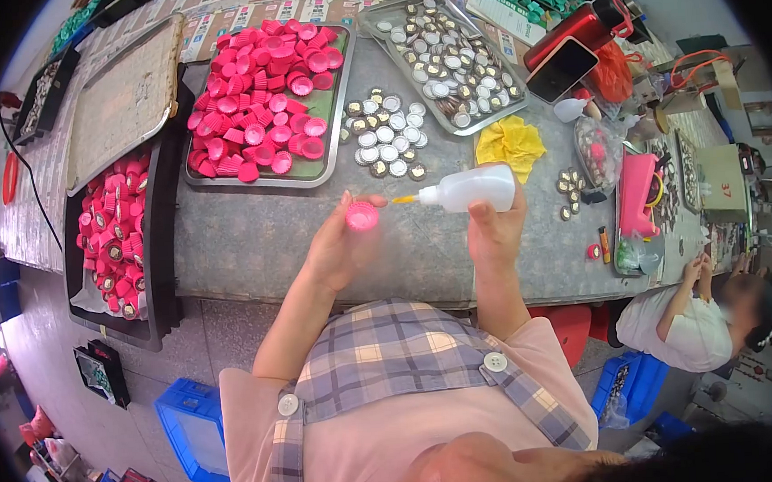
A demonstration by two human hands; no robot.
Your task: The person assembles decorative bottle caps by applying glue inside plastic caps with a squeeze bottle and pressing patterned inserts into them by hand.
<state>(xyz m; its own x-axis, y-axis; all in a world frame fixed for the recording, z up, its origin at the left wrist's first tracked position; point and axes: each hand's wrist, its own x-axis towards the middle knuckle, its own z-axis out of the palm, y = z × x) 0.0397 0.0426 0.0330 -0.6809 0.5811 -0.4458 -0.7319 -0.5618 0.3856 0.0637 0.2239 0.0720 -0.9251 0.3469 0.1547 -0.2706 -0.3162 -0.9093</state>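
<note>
My left hand [336, 247] pinches a pink fluted cap [363, 216], its round open side turned up toward the camera. In my right hand [498, 224] is a white translucent squeeze bottle [470, 188], tipped on its side. Its thin yellow nozzle [404, 199] points left and ends just right of the pink cap; whether the tip touches my left fingers I cannot tell. Beyond my hands lies a loose group of small round metal-rimmed discs [386, 136], some white-faced and some gold. A metal tray [332, 167] heaped with pink caps stands behind my left hand.
A second metal tray [462, 131] holds more discs. A yellow crumpled cloth [510, 143], a phone [562, 69] and a red bottle [574, 33] lie right. At left stands a black crate [165, 256] of pink caps. A co-worker [683, 326] sits at far right.
</note>
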